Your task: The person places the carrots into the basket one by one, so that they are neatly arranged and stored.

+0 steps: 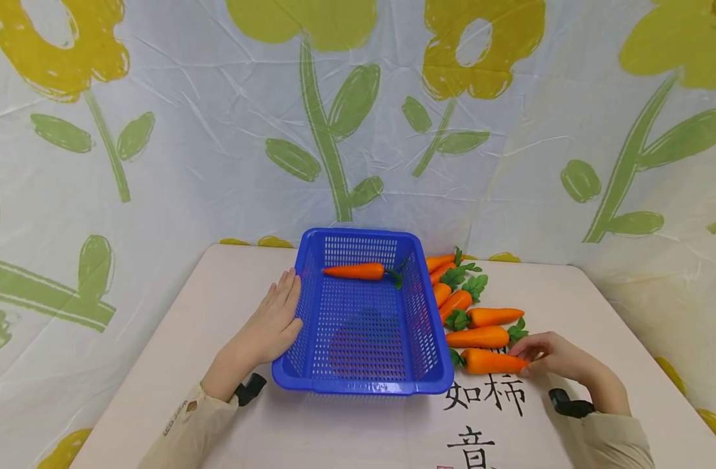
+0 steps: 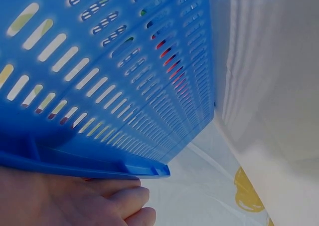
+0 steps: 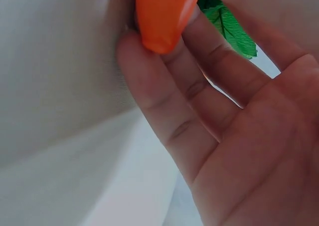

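Observation:
A blue plastic basket [image 1: 362, 387] with slotted walls stands at mid-table, one orange carrot [image 1: 358, 271] with green leaves lying inside near its far end. My left hand [image 1: 277, 320] rests along the basket's left rim, fingers straight; in the left wrist view those fingers [image 2: 122, 198] lie just under the rim. To the right of the basket, my right hand [image 1: 559, 358] grips the pointed tip of the nearest carrot [image 1: 489, 362], which lies on the table with its leaves toward the basket. In the right wrist view the carrot's tip [image 3: 164, 24] sits against the fingers.
More carrots lie along the basket's right side, among them one [image 1: 477, 337] just beyond the gripped carrot and another [image 1: 496, 316] behind it. Black brush characters [image 1: 486, 391] mark the tablecloth in front. A flowered cloth [image 1: 217, 130] hangs behind the table.

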A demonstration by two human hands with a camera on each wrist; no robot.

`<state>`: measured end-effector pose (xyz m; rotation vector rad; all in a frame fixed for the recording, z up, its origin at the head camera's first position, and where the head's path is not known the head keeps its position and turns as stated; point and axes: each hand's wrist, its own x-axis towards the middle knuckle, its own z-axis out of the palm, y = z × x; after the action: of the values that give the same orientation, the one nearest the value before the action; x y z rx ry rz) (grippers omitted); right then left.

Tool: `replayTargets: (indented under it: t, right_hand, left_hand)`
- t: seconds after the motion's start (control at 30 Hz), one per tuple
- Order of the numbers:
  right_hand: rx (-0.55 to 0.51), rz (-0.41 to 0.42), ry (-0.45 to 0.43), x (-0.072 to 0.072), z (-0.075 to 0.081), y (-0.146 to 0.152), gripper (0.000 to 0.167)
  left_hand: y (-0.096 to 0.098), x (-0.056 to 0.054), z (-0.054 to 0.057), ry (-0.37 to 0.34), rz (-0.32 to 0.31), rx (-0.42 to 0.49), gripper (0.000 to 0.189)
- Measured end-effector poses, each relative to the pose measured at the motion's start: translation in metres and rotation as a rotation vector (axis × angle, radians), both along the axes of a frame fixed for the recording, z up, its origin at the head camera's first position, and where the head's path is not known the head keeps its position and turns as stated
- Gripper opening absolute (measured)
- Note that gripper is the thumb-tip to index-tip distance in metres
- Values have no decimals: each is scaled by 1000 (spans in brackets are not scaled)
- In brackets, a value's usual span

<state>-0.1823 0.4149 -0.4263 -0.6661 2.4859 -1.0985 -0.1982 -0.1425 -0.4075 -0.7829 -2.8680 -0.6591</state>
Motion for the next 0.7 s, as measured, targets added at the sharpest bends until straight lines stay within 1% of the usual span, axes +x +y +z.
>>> replayTargets:
  t: [0.1, 0.17, 0.33, 0.47, 0.57, 0.7]
  right_hand:
    - [0, -3, -13, 1, 1, 0, 21]
    - [-3, 3, -3, 1, 1, 0, 21]
    - [-25, 31, 50, 2, 4, 1, 20]
    - [-32, 38, 64, 2, 6, 2, 20]
    - [-27, 32, 79, 3, 9, 2, 19]
    - [-12, 13, 122, 4, 12, 2, 19]
  left_hand:
    - [0, 0, 1, -5, 0, 2, 71]
    - [0, 1, 1, -10, -1, 2, 71]
    - [1, 0, 2, -3, 0, 0, 72]
    - [0, 1, 3, -3, 1, 0, 72]
    - [0, 1, 2, -7, -3, 1, 71]
    - [-1, 1, 1, -5, -2, -2, 71]
